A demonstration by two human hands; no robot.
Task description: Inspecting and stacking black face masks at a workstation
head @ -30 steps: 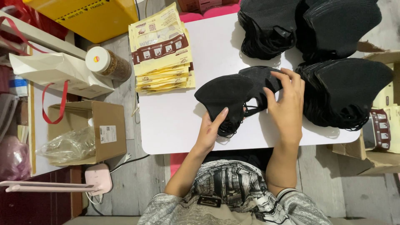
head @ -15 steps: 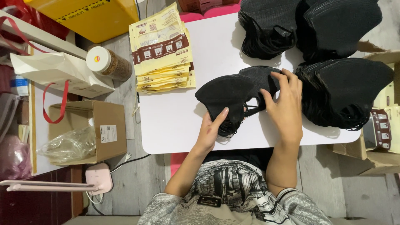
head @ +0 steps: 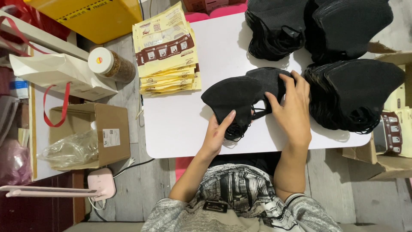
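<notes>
- at the near middle of the white table [head: 180,129], a small stack of black face masks [head: 240,101] sits under both hands
- left hand [head: 219,133] curls round its 7 o'clock edge, right hand [head: 294,109] lies spread over the 3 o'clock side
- progress, i'd guess: early. big mask piles [head: 343,43] wait at 1 o'clock, yellow pouches [head: 165,51] at 11 look unfilled
- can't count the masks; earloops tangled, right-hand boxes cut off
</notes>
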